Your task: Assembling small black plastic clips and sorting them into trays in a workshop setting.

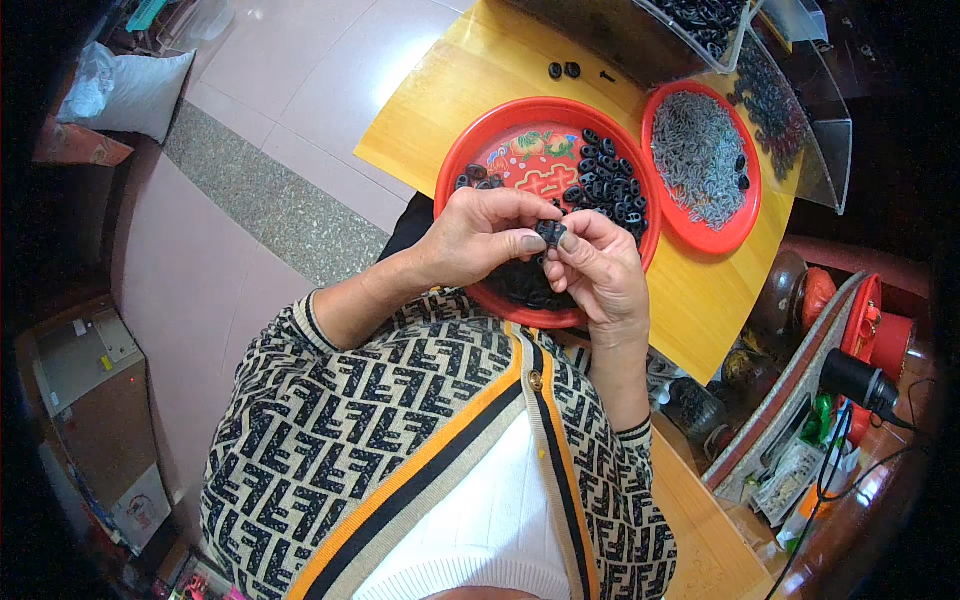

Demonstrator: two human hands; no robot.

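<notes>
Over a round red tray (452,165) with a printed floral pattern, my two hands meet at the fingertips. Between them is a small black plastic part (549,232), pinched by my left hand (478,235) on one side and by my right hand (608,270) on the other. Fingers cover much of the part, so its exact kind is hard to make out. Small black oval parts with holes (608,180) lie heaped at the tray's right side. More dark pieces (530,285) are piled below my hands, and a few sit at its left edge.
A second red tray (735,232) holds many small grey metal pieces (695,150), with several black parts at its right edge. Two black parts (564,70) and a tiny dark piece lie on the yellow tabletop (420,110). Clear bins (720,45) of dark parts stand behind.
</notes>
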